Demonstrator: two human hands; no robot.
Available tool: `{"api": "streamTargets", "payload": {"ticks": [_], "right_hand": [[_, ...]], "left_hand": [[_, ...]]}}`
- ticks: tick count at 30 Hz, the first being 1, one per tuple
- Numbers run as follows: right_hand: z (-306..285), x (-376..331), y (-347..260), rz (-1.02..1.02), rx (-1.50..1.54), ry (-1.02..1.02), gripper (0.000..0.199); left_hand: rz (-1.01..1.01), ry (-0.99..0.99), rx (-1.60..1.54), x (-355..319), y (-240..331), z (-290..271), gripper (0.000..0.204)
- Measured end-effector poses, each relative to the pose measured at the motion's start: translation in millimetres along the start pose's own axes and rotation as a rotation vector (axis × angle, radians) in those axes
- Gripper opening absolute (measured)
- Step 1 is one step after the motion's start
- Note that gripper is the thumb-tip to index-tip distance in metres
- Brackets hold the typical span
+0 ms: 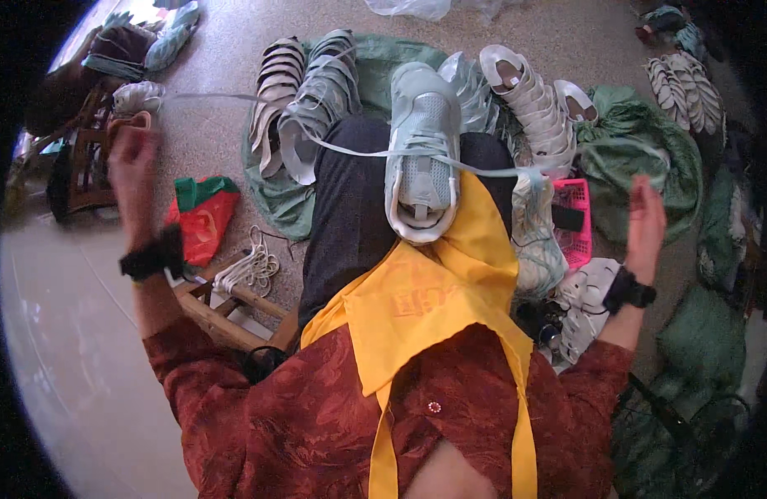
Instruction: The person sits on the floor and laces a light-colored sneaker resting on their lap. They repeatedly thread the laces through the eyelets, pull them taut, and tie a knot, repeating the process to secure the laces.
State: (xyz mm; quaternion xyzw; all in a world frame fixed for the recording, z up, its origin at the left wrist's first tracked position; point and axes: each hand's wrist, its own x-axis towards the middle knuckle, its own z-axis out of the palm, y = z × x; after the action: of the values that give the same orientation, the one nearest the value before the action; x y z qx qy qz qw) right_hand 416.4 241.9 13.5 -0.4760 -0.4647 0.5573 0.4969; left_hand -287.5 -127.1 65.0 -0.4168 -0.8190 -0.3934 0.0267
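A pale grey-green sneaker (423, 133) rests on my lap with its toe pointing away and its heel toward me. Through its eyelets runs a long white shoelace (350, 152), stretched out to both sides. My left hand (135, 162) is raised far out to the left, its fingers closed near the left run of lace; motion blurs the grip. Far to the right, my right hand (646, 218) has its fingers pressed together by the looping right run of lace. A yellow apron (425, 291) lies under the shoe's heel.
Stacked shoe uppers (325, 91) stand beyond my knees on green sacking (383, 54); more white uppers (533, 108) sit to the right. Nearby are a pink basket (576, 212), a red bag (205, 220), a bundle of white laces (249, 270) and a wooden stool (217, 320).
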Motion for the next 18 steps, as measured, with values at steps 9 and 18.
{"api": "streamTargets", "payload": {"ticks": [9, 18], "right_hand": [[193.3, -117.2, 46.4, 0.03, -0.53, -0.687, 0.014], [252.5, -109.9, 57.5, 0.081, -0.202, -0.584, 0.007]], "left_hand": [[-0.448, -0.915, -0.663, -117.3, 130.8, 127.3, 0.012], [-0.421, -0.588, -0.949, -97.8, 156.5, 155.8, 0.008]]}}
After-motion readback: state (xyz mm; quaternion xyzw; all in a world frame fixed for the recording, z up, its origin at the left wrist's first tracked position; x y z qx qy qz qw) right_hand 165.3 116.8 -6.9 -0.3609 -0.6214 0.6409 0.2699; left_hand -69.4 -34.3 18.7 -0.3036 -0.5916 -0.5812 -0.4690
